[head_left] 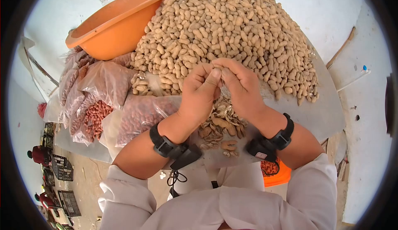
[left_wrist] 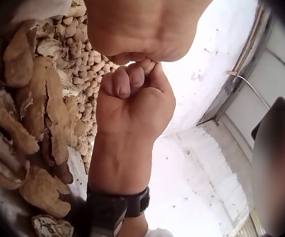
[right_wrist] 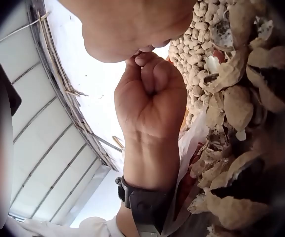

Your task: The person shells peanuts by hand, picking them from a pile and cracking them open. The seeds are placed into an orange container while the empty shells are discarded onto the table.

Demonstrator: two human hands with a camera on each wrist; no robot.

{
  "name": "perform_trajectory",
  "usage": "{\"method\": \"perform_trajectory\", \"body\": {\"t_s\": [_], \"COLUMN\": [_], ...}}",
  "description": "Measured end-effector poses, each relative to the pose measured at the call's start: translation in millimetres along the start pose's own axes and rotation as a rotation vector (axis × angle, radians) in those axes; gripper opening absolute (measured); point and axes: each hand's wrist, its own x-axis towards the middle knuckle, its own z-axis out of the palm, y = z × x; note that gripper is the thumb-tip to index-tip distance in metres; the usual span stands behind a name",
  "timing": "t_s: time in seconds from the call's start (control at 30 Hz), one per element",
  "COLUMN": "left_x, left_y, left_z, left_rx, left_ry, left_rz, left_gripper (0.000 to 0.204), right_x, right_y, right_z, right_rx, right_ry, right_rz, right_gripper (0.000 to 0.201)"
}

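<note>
My left hand [head_left: 198, 92] and right hand [head_left: 243, 90] are raised together over the table, thumbs side by side and fingertips meeting. Between them they pinch a peanut, almost wholly covered by the fingers. In the left wrist view the right hand [left_wrist: 132, 101] has its fingers curled in towards the palm. The left hand [right_wrist: 150, 101] is curled likewise in the right wrist view. Just below both hands lies a heap of split peanut shells [head_left: 224, 124]. Beyond them rises a large pile of unshelled peanuts [head_left: 232, 27].
Clear plastic bags of red peanut kernels [head_left: 99, 116] lie at the left of the grey table [head_left: 306, 114]. An orange basin [head_left: 116, 31] leans behind them against the pile. Below the table edge stands an orange container [head_left: 278, 179] with kernels. Black crates [head_left: 68, 203] stand on the floor.
</note>
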Motion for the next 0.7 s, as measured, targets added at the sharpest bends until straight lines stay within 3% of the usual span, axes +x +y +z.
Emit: {"method": "perform_trajectory", "body": {"t_s": [0.07,0.17,0.27,0.37,0.5,0.6,0.7], "left_x": [0,-2,0,2,3,2,3], "left_y": [1,11,6,5,6,7,10], "left_z": [-3,-1,-6,-8,-6,-7,-6], "left_rx": [-0.067,-0.106,-0.134,-0.168,-0.206,-0.22,-0.231], "left_ry": [-0.034,-0.076,-0.064,-0.046,-0.062,-0.052,-0.043], "left_rz": [-0.039,-0.171,-0.165,-0.163,-0.137,-0.147,-0.162], "left_gripper": [0.014,0.015,0.014,0.012,0.013,0.013,0.015], "right_x": [4,14,14,10,5,8,8], "right_y": [-5,-3,-10,-16,-1,-5,-3], "right_z": [-7,-30,-31,-23,-18,-22,-17], "right_rx": [-0.033,-0.063,-0.135,-0.114,-0.056,0.276,0.447], "right_ry": [-0.065,-0.392,-0.385,-0.316,-0.247,-0.231,-0.185], "right_rz": [0.024,0.055,0.005,0.121,0.052,0.289,0.332], "right_gripper": [0.024,0.026,0.026,0.025,0.025,0.023,0.023]}}
